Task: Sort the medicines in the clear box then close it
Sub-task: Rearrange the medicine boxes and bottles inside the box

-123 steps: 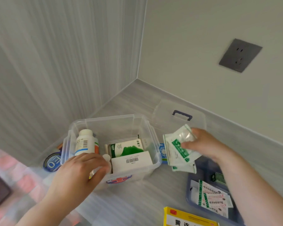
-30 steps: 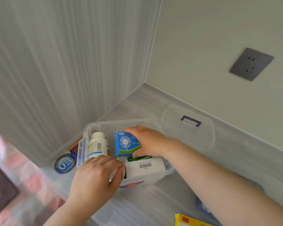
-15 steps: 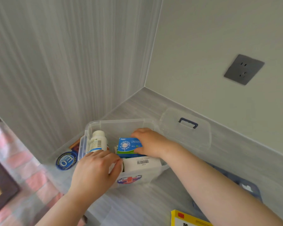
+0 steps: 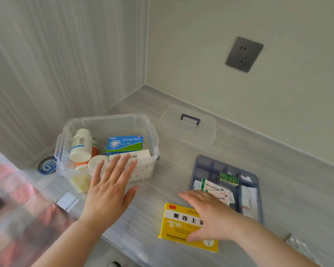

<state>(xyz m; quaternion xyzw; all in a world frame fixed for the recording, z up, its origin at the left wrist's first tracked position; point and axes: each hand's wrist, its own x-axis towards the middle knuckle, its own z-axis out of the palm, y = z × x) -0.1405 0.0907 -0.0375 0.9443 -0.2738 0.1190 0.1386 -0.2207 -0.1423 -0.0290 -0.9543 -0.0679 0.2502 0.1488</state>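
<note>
Clear box (image 4: 112,122) stands open near the wall corner; its lid (image 4: 187,130), with a blue handle, lies apart behind and to the right.

In the box: an upright white bottle (image 4: 81,145), a blue-green carton (image 4: 123,144), and a white carton (image 4: 141,156) with a barcode.

Left hand (image 4: 108,187): released, fingers straight and spread over the box's near wall; cannot tell if it touches.

Right hand (image 4: 210,214): released, fingers extended above the yellow carton (image 4: 179,226), holding nothing.

Judged step: taking up the yellow carton for the box. Pinch it across the long edges and stand it on edge beside the blue-green carton, since little free space shows. Brace the box with the left hand so the light plastic does not slide.

The blue tray (image 4: 255,191) beside the yellow carton holds sachets (image 4: 214,189), which are unsorted.

Legible:
- Blue-green carton: "LORATADINE TABLETS"
- Yellow carton: "黄连上", next character half covered
- Round sticker (image 4: 47,165) left of the box: "EO"
- Sachet print too small to read
</note>
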